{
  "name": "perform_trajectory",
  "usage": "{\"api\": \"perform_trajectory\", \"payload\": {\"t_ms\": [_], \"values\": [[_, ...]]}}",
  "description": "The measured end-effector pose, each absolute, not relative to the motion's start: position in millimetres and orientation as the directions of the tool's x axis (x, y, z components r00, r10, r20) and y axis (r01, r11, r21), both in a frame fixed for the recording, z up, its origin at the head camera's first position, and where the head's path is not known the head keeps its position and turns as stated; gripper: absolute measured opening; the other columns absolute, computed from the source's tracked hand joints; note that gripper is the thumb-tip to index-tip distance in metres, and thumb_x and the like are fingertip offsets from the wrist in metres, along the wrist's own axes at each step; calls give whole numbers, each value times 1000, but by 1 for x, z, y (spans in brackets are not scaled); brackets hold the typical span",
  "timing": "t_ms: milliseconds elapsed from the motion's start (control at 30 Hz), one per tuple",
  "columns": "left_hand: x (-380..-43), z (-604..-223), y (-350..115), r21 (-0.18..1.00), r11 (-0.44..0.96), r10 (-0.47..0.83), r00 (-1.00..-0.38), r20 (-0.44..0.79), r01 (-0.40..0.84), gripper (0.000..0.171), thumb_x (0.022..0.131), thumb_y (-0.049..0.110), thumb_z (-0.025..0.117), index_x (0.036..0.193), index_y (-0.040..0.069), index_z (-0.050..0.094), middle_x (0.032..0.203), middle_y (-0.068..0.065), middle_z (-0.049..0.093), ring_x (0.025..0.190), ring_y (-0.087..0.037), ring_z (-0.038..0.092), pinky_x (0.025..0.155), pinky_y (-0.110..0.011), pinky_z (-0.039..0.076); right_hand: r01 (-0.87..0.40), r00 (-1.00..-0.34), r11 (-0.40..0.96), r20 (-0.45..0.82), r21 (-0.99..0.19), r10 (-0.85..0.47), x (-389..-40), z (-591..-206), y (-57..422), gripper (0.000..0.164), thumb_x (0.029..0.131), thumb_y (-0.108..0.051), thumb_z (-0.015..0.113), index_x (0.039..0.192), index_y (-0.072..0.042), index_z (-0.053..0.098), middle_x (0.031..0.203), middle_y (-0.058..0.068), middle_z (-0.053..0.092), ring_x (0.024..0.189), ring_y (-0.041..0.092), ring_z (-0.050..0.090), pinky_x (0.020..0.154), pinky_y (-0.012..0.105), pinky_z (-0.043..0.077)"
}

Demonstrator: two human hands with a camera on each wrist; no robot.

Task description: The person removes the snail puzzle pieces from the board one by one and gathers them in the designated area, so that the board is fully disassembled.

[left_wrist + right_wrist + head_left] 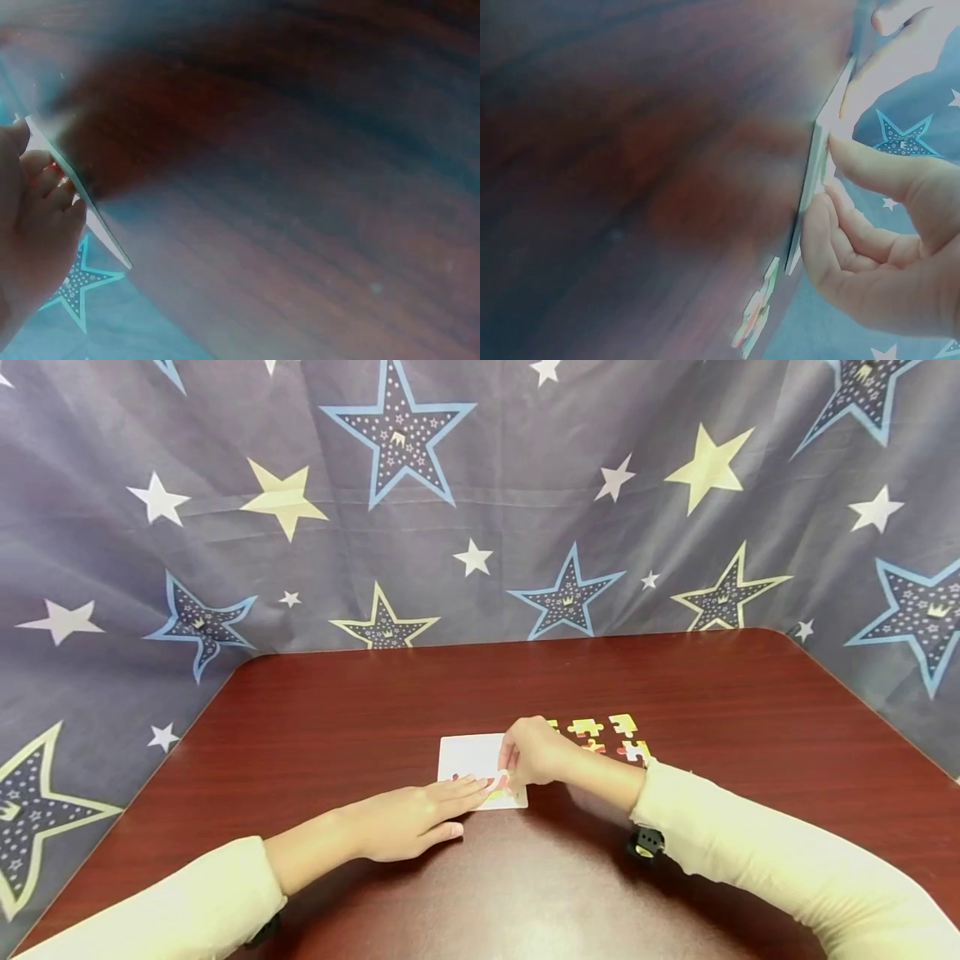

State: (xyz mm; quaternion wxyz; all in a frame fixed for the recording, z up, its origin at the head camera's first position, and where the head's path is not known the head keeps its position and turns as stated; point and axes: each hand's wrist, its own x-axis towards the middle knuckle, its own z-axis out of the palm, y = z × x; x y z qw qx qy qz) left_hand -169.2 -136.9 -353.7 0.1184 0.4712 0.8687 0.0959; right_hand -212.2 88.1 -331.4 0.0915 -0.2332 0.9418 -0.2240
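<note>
A white puzzle board (468,753) lies flat on the table in the head view, with some coloured pieces along its near part. My left hand (408,820) reaches in from the left, fingers straight, their tips resting on the board's near part. Over the board's right side, my right hand (536,750) bends its fingers down and pinches a small puzzle piece (497,783), mostly covered by the fingertips. The right wrist view shows the thumb and curled fingers (817,225) close together at the board's surface. In the left wrist view, the fingers (56,187) overlap the board's edge.
Several loose yellow and red puzzle pieces (585,727) lie on the table to the right of the board, partly behind the right forearm. The dark red wooden table (360,710) reaches back to a grey curtain (480,602) printed with stars.
</note>
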Motion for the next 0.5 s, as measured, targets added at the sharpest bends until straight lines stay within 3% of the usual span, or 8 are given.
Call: {"api": "perform_trajectory", "payload": {"t_ms": [167, 367, 500], "values": [[-171, -352, -135, 257, 552, 833, -539, -127, 793, 51, 104, 31, 39, 152, 19, 29, 160, 2, 26, 148, -21, 28, 117, -44, 31, -346, -889, 795, -97, -498, -447, -212, -330, 90, 23, 62, -8, 89, 75, -8, 70, 68, 0, 70, 63, 5, 58, 62, 17, 47], [-171, -350, -134, 285, 568, 822, -550, -148, 772, 51, 104, 31, 39, 153, 22, 27, 161, 5, 24, 149, -19, 26, 118, -43, 30, -353, -885, 755, -63, -553, -461, -213, -332, 95, 14, 68, -5, 84, 75, -8, 72, 68, 2, 73, 60, 3, 61, 61, 17, 49], [-171, -350, -135, 301, 551, 832, -539, -132, 778, 51, 104, 29, 39, 153, 19, 28, 160, 3, 26, 148, -20, 27, 118, -44, 29, -203, -907, 702, -138, -683, -397, -216, -336, 96, 10, 72, -1, 79, 77, -6, 72, 69, 4, 73, 54, 6, 63, 57, 21, 55]]}}
